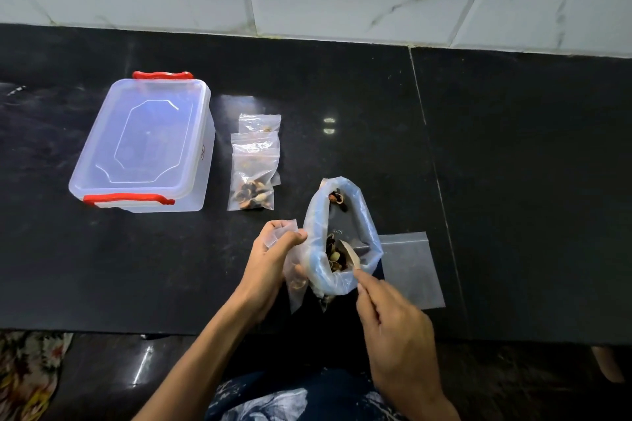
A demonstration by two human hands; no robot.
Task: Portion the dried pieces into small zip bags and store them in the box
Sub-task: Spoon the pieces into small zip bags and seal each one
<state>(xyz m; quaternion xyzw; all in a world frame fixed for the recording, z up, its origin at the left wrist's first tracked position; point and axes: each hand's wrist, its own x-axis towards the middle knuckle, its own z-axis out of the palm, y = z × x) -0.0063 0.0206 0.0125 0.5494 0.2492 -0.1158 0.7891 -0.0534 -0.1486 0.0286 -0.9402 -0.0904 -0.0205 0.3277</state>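
The left hand [270, 261] grips a small, clear, empty-looking zip bag [292, 270], fingers curled round its upper edge with the thumb on top, the bag hanging down beside the palm. Just to the right of that hand, touching it, stands a large translucent plastic bag [319, 249] with its mouth rolled open, dark and tan dried pieces [333, 255] lying inside. The right hand [393, 321] pinches the handle of a pale wooden spoon [350, 255], whose bowl dips in among the pieces at the near rim. Beyond the right hand's fingertips, a flat clear zip bag [413, 270] lies on the black stone counter [513, 181], partly under the large bag. Up and away from the left hand lie two filled small zip bags [253, 174], one overlapping the other, and further left of them the clear rectangular plastic box [143, 143] with red clip handles, its lid on.
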